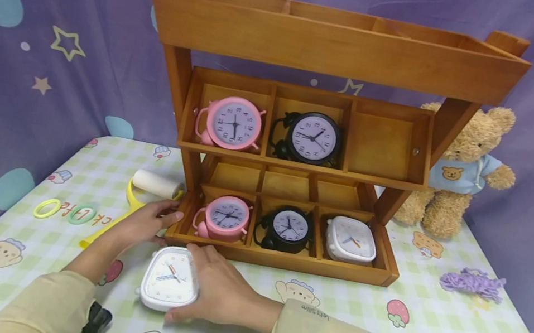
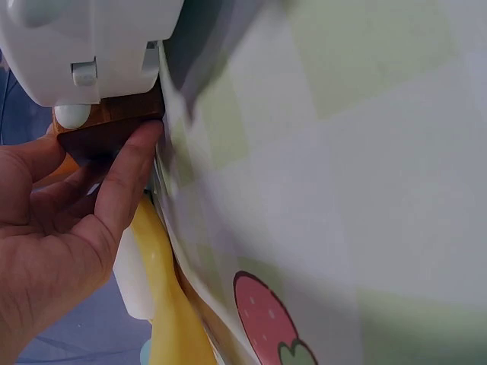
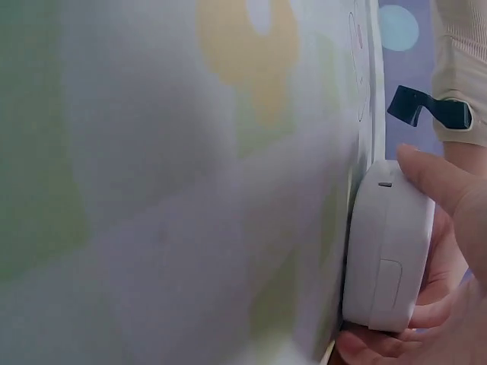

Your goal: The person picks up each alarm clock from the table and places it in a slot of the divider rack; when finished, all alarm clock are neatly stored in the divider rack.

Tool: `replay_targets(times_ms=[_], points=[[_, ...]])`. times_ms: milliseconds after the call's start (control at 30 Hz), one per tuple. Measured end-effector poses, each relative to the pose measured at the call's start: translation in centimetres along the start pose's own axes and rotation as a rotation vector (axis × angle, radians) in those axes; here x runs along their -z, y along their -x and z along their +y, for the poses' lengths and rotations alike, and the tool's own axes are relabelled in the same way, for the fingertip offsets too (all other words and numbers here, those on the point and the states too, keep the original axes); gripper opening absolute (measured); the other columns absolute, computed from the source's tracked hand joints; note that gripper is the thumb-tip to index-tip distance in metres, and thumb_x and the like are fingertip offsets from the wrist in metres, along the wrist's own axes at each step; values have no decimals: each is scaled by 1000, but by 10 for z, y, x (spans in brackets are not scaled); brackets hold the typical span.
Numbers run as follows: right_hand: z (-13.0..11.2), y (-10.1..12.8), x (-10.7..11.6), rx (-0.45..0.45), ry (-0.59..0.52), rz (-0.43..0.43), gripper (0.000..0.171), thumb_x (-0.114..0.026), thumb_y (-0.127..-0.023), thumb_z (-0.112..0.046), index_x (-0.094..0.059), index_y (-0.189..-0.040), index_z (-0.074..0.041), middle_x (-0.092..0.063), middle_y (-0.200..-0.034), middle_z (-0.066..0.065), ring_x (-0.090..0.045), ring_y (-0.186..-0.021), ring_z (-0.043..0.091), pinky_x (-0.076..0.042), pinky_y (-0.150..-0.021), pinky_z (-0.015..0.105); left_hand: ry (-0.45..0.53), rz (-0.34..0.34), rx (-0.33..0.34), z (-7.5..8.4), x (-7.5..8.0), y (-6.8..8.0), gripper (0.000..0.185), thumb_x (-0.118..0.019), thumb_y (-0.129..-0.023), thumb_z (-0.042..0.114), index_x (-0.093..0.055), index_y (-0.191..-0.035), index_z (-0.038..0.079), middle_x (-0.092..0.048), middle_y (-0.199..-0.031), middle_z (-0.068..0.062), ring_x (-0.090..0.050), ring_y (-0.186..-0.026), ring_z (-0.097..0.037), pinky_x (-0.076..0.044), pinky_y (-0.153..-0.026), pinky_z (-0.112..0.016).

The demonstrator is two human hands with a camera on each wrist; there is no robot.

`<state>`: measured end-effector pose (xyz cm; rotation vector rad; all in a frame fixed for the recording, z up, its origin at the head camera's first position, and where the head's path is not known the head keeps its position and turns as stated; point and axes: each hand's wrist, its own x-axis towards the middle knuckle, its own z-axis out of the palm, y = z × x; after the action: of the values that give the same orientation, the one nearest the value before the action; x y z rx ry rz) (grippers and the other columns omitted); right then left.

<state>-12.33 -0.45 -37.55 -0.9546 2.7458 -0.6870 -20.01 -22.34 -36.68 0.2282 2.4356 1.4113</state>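
My right hand (image 1: pixel 222 290) grips a white square alarm clock (image 1: pixel 171 279) by its right side, face up, just before the wooden shelf. In the right wrist view the thumb and fingers span the clock's white casing (image 3: pixel 384 255). My left hand (image 1: pixel 145 222) holds the lower left corner of the wooden shelf (image 1: pixel 280 259); in the left wrist view the fingers (image 2: pixel 125 179) and thumb lie about its dark brown corner (image 2: pixel 106 133). The lower tier holds a pink alarm clock (image 1: pixel 227 217), a black alarm clock (image 1: pixel 289 228) and another white alarm clock (image 1: pixel 352 238).
On the middle tier are a pink clock (image 1: pixel 236 123) and a black clock (image 1: pixel 315 138). A yellow-handled lint roller (image 1: pixel 155 183) and two rings (image 1: pixel 47 208) lie at left. A teddy bear (image 1: pixel 458 175) sits right of the shelf, near a purple yarn bundle (image 1: pixel 471 283).
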Motion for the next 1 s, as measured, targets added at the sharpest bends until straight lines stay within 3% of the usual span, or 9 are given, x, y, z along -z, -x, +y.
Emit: replay_targets(times_ms=[200,500,733,1000], points=[[0,-2,1,6,-10,0,116,-90,-68,-59,-35,-156,-7,-50,-145,5,-48,-132,15,-43,-111,29,4,2,18,4,-1,1,52,-42,-111,14,-27,-148,-19,-38,-143,-44,-48,-126,-51,-63,-78,-47],[5,0,5,62,-73,36,99,-95,-63,-50,-50,-143,-14,-56,-122,-7,-52,-111,4,-46,-98,20,15,-1,3,4,-1,2,51,-43,-110,13,-29,-148,-19,-40,-141,-43,-49,-126,-50,-63,-77,-46],[12,9,10,67,-48,39,105,-95,-62,-51,-48,-147,-12,-56,-130,-2,-52,-120,10,-46,-105,25,13,-6,2,5,-1,2,52,-42,-110,13,-27,-148,-20,-37,-144,-44,-44,-130,-53,-63,-77,-46],[21,21,27,79,-120,44,107,-96,-62,-49,-46,-151,-17,-53,-137,-5,-49,-125,10,-44,-108,31,3,-8,11,5,-1,2,53,-42,-110,13,-26,-148,-20,-37,-144,-44,-44,-130,-52,-63,-78,-46]])
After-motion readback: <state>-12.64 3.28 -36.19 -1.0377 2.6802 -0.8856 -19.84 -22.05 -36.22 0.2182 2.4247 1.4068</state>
